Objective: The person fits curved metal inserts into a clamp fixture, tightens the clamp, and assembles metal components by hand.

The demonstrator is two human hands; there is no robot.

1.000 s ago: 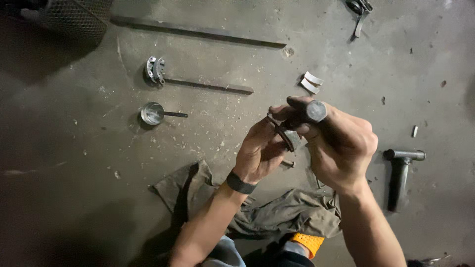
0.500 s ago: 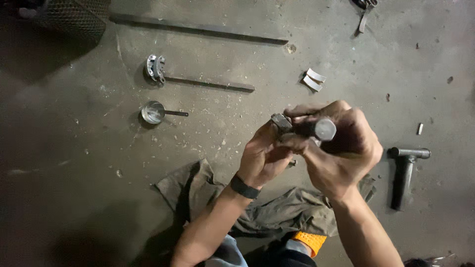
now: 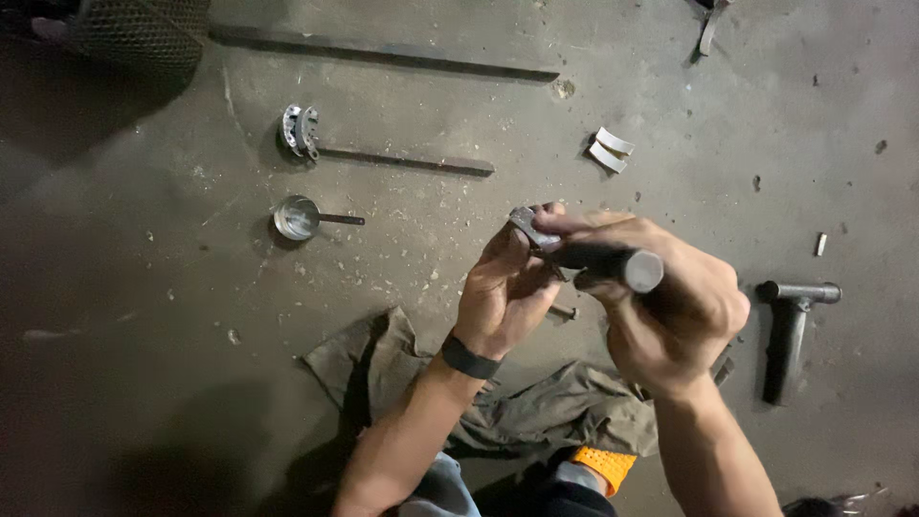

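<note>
Fitting step, held above the floor [image 3: 144, 316]: left hand [image 3: 503, 297] pinching a small metal piece [image 3: 525, 225], right hand [image 3: 670, 316] clenched around a dark rod [image 3: 613, 263], tip apparently touching it. Next: steady alignment, gentle push.

Bare forearms, a black wristband [image 3: 469, 357] on the left wrist

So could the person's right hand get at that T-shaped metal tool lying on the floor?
Probably not straight away: the right hand is gripping a dark cylindrical bar. The T-shaped metal tool lies just beside it on bare floor, nothing between, so the way is free once the bar is put down.
</note>
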